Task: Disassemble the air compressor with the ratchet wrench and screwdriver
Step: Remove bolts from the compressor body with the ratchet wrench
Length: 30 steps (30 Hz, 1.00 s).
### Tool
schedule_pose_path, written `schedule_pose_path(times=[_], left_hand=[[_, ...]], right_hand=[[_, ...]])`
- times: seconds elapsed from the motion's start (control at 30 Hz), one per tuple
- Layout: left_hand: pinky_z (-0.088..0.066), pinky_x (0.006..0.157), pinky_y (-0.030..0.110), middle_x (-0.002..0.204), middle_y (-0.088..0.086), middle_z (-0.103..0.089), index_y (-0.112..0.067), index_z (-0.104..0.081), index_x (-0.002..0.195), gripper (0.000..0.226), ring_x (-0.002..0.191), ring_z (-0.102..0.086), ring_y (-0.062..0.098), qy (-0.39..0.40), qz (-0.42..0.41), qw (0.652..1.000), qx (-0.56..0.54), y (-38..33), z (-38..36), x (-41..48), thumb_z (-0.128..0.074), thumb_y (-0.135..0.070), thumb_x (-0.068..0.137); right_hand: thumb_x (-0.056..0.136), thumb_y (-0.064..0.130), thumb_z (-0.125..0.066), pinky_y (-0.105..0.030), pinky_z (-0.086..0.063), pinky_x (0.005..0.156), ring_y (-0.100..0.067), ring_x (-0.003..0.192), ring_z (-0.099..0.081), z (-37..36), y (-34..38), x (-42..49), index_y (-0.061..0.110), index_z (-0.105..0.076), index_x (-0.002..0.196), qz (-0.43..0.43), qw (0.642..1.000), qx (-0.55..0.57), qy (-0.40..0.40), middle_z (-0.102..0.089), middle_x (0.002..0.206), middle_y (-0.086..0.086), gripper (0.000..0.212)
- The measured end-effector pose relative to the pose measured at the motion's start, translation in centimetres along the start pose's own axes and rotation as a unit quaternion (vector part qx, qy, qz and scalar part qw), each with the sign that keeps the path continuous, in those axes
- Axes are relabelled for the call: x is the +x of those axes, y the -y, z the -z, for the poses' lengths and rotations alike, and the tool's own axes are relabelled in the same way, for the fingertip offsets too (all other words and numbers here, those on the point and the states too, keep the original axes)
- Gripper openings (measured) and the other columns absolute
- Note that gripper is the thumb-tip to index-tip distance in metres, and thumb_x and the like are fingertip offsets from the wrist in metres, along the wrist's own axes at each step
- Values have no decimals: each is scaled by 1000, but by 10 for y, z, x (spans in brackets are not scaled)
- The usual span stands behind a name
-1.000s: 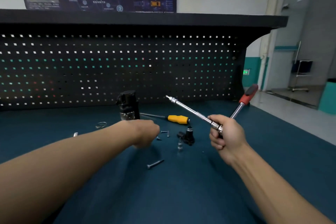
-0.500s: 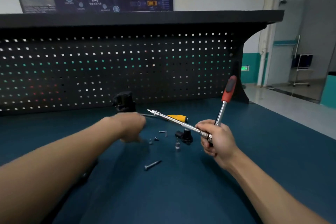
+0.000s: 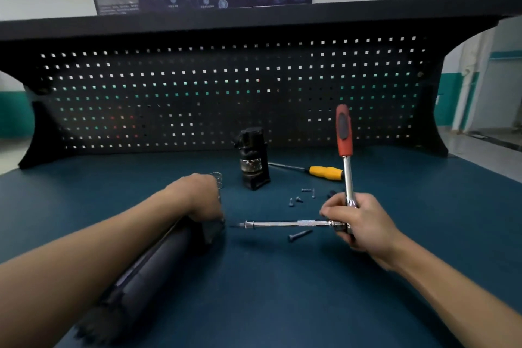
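A long dark compressor cylinder [image 3: 152, 265] lies on the blue bench, running from the near left toward the middle. My left hand [image 3: 202, 196] grips its far end. My right hand [image 3: 357, 224] holds the ratchet wrench [image 3: 345, 138] by its head, red handle pointing up. Its chrome extension bar [image 3: 285, 224] points left, level, with the tip a short gap from the cylinder's end. A black compressor part [image 3: 252, 159] stands upright behind. The yellow-handled screwdriver [image 3: 323, 172] lies to that part's right.
Several small screws [image 3: 299, 198] lie loose between my hands, and a longer bolt [image 3: 299, 234] lies under the bar. A wire spring [image 3: 217, 178] sits behind my left hand. A black pegboard [image 3: 226, 93] closes off the back of the bench.
My left hand came back toward me and took hold of the cylinder's end. My right hand swung the wrench so the handle stands upright and the bar points left at the cylinder.
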<state>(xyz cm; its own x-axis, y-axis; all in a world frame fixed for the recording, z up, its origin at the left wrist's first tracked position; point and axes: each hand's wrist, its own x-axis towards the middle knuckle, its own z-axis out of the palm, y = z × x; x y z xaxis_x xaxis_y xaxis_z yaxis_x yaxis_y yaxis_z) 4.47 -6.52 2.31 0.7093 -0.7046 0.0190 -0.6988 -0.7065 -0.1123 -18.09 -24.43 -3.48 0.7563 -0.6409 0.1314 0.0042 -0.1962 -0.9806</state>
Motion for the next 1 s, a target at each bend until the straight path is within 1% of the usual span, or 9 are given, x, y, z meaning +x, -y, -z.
schedule_pose_path(times=[0.13,0.23,0.37,0.47,0.63,0.8,0.87,0.9,1.0], left_hand=[[-50,86,32,121,2,-61,-25,-62,105,34,109,-60,27,-31,-81,996,-26,-1,-9,-13,-64,-49,82],[-48,89,34,122,0,-56,-23,-63,111,31,112,-57,26,-48,-90,993,-66,-3,-13,-18,-58,-44,88],[-48,90,32,119,3,-61,-20,-68,107,24,110,-56,25,-58,-88,988,-113,-2,-11,-18,-56,-35,93],[-42,86,25,121,3,-62,-19,-70,112,25,112,-56,23,-36,-99,987,-122,-2,-7,-16,-54,-31,97],[-38,80,23,122,5,-65,-16,-69,110,26,113,-57,23,3,-76,992,-99,-1,-1,-4,-49,-26,98],[-45,89,28,123,9,-64,-10,-67,116,36,113,-60,27,70,-57,996,6,-2,15,12,-43,-31,101],[-48,97,36,119,7,-66,-12,-68,109,33,110,-61,28,62,-82,994,42,-8,23,19,-45,-33,98],[-49,98,36,118,4,-68,-13,-70,109,30,107,-62,24,67,-111,991,43,-12,26,23,-47,-29,97],[-51,94,28,112,-5,-74,-18,-73,115,38,99,-64,14,149,-194,969,-11,-31,30,25,-43,-9,94]], right_hand=[[89,7,-67,-18,-23,38,-15,40,-38,-1,-3,0,8,-66,75,-10,1000,-11,-6,-44,53,-7,14],[89,5,-65,-17,-21,38,-15,37,-36,-1,-4,0,8,-67,74,-26,999,-6,-19,-43,51,-5,16],[89,4,-65,-16,-22,37,-15,36,-36,-8,-4,-3,8,-66,74,-31,999,-2,-25,-41,51,-3,16],[89,5,-64,-17,-23,36,-13,34,-36,-11,-2,-4,5,-65,79,-39,999,-7,-33,-42,48,-3,11],[90,5,-63,-18,-22,36,-12,34,-35,-14,1,-7,4,-62,81,-56,997,-19,-41,-42,47,-5,9],[92,8,-63,-19,-25,35,-11,31,-36,-20,-2,-4,4,-62,85,-63,997,-43,-27,-45,46,-5,9],[93,10,-64,-19,-26,34,-11,30,-36,-23,-4,-1,5,-62,86,-61,996,-54,-28,-47,46,-5,9],[93,12,-64,-20,-27,35,-12,31,-36,-24,-5,0,5,-62,86,-60,996,-61,-28,-49,47,-6,9],[93,14,-64,-20,-28,35,-14,32,-37,-24,-6,2,5,-63,87,-57,995,-78,-29,-52,49,-10,10]])
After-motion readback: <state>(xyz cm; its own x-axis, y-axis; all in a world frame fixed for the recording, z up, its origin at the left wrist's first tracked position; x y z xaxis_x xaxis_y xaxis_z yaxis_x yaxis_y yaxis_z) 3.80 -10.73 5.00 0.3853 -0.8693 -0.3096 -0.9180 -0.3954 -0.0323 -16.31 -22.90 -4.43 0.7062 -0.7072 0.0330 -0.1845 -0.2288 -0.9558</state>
